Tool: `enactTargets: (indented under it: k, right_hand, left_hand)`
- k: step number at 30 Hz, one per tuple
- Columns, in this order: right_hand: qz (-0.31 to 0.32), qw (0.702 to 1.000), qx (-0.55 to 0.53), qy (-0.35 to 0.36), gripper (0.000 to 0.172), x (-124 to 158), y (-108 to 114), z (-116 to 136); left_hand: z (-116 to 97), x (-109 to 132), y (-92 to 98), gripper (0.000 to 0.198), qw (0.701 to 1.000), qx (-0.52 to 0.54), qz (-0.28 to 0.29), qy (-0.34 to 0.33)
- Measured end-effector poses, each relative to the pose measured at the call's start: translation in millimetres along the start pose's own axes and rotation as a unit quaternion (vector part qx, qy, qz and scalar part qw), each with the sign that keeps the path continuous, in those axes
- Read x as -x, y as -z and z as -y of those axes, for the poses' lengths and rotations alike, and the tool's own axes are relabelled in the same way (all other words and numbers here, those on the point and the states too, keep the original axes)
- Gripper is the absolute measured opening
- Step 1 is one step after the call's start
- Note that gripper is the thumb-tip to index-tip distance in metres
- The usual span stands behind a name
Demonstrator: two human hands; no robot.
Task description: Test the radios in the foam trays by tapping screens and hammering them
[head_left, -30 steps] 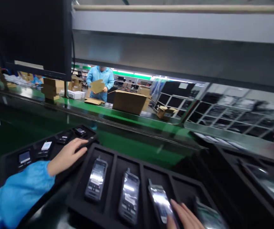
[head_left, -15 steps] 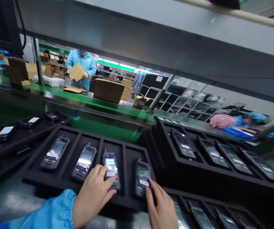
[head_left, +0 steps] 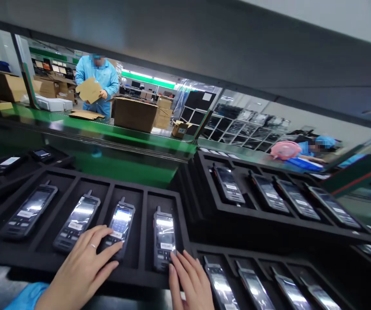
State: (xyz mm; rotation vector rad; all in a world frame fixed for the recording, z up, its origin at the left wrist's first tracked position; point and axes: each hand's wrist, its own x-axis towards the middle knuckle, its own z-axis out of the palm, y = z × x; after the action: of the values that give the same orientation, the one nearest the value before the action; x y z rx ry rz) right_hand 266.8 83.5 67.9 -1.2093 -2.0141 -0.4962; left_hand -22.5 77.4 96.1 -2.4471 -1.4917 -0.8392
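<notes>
A black foam tray [head_left: 143, 241] holds several handheld phones with stub antennas, each in its own slot. My left hand [head_left: 85, 262], wearing a ring, has its fingers apart over the lower part of the third phone [head_left: 122, 221], whose screen is lit. The fingertips rest at its screen edge and keys. My right hand [head_left: 190, 280] lies at the lower right of the fourth phone [head_left: 164, 234], fingers stretched out and touching its side near the keys. Neither hand grips a phone. The second phone [head_left: 80, 217] lies just left of my left hand.
Stacked black trays [head_left: 201, 202] with phones rise at the right, and another phone tray [head_left: 233, 258] sits lower right. More phones lie at the far left. Beyond the green bench, a person [head_left: 98, 86] holds cardboard near a brown box [head_left: 133, 114]. Another person [head_left: 314, 148] leans at the right.
The view has shifted, so the trays and hands appear further left. The third phone's screen shows a different display. Both hands remain at the same two phones.
</notes>
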Motion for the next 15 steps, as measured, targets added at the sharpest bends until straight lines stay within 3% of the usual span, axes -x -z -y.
enactTargets:
  k: [3,9,15]
  right_hand:
    - [0.02,1.0,0.02,0.01,0.022,0.0,-4.5,0.1]
    - [-0.062,0.994,0.009,-0.085,0.02,-2.2,-15.6,19.2]
    - [-0.08,0.991,0.013,-0.107,0.025,0.5,-20.5,22.8]
  left_hand:
    - [-0.9,-0.2,-3.3,0.032,1.0,-0.016,-0.014,-0.015]
    - [0.0,-1.8,-2.1,0.033,0.997,-0.047,-0.026,-0.048]
    - [-1.1,-3.9,-4.1,0.032,0.993,-0.073,-0.059,-0.073]
